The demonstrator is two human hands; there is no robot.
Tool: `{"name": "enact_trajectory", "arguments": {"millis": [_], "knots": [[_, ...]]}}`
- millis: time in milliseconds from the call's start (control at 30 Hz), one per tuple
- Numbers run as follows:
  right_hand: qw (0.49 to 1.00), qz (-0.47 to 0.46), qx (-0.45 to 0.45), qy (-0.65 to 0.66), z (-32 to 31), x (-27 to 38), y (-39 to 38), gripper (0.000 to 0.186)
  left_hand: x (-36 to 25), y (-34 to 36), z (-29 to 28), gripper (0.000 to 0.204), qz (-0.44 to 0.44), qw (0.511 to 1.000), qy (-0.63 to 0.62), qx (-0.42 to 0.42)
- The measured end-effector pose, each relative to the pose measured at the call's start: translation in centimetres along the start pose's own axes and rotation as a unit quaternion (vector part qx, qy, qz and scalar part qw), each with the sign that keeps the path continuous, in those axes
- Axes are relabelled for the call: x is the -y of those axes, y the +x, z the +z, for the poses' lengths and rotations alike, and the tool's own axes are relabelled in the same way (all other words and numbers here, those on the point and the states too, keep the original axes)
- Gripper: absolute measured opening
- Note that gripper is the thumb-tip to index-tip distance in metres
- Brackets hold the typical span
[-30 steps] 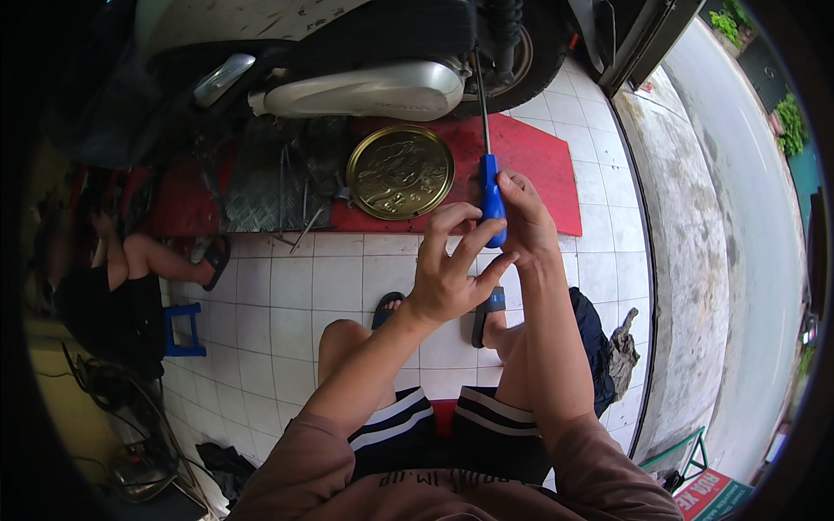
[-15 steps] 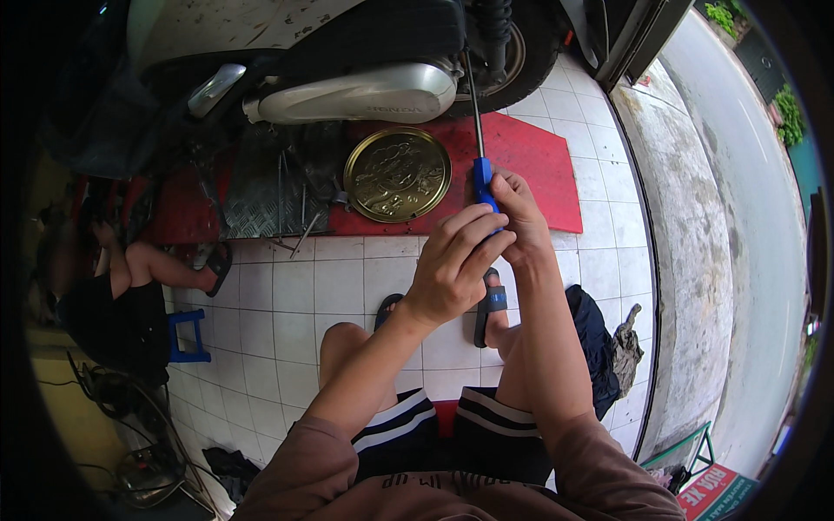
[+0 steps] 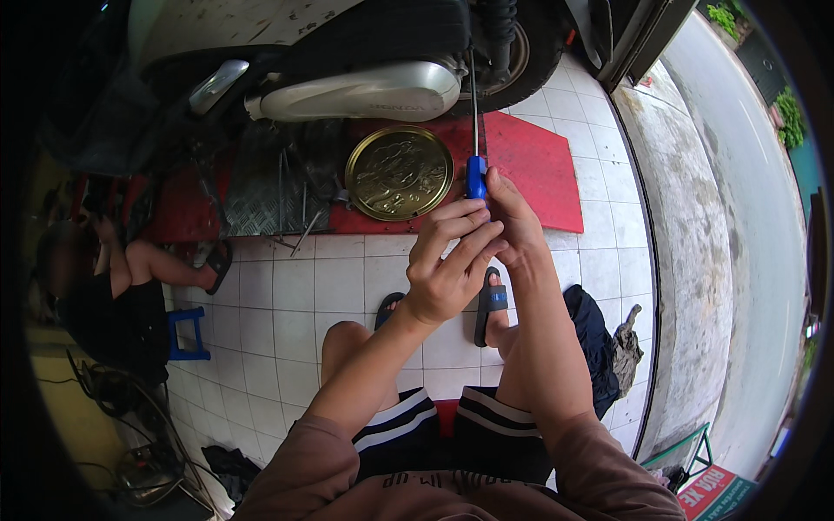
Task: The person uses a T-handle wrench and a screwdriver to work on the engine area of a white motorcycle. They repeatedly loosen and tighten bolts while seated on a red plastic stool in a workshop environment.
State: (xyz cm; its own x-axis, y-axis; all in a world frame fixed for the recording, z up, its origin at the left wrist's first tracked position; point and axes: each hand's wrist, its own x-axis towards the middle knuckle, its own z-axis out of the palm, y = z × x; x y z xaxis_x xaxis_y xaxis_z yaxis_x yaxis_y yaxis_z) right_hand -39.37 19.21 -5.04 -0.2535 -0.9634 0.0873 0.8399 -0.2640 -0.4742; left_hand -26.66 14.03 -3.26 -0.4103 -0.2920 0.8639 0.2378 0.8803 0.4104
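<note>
So, seemingly mid-turn: left grip (image 3: 441, 271) lightly curled and right grip (image 3: 519, 223) closed round the blue-handled screwdriver (image 3: 476, 178), shaft up by the rear wheel (image 3: 543, 54), tip hidden; next twist likely wants straight alignment.

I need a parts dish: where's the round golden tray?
The tray lies above centre in the head view, on the red platform, below the silver cover and left of the blue-handled screwdriver.

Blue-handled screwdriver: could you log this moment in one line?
screwdriver: points toward scooter, tip unclear | left hand: around handle | right hand: around handle | gold tray: on red platform
</note>
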Motion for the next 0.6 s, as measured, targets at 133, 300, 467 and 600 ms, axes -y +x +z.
{"name": "enact_trajectory", "arguments": {"millis": [133, 300, 467, 600], "knots": [[0.995, -0.051, -0.081, -0.015, 1.0, -0.9, 0.0, 0.033, -0.1, 0.6, -0.6, 0.033, 0.038, 0.994, 0.01, 0.1], [0.996, 0.003, -0.074, 0.052, -0.5, -0.6, 0.1, 0.03, -0.3, 0.6, 0.3, 0.026, 0.024, 0.998, 0.032, 0.04], [0.998, -0.015, -0.061, 0.005, 0.2, -1.1, 0.2, 0.038, 0.0, -0.3, 0.4, 0.038, -0.22, 0.975, -0.029, -0.035], [0.997, -0.036, -0.056, 0.036, -0.2, -1.0, 0.3, 0.041, -0.5, -1.6, 0.1, 0.038, -0.287, 0.95, -0.078, 0.098]]}}
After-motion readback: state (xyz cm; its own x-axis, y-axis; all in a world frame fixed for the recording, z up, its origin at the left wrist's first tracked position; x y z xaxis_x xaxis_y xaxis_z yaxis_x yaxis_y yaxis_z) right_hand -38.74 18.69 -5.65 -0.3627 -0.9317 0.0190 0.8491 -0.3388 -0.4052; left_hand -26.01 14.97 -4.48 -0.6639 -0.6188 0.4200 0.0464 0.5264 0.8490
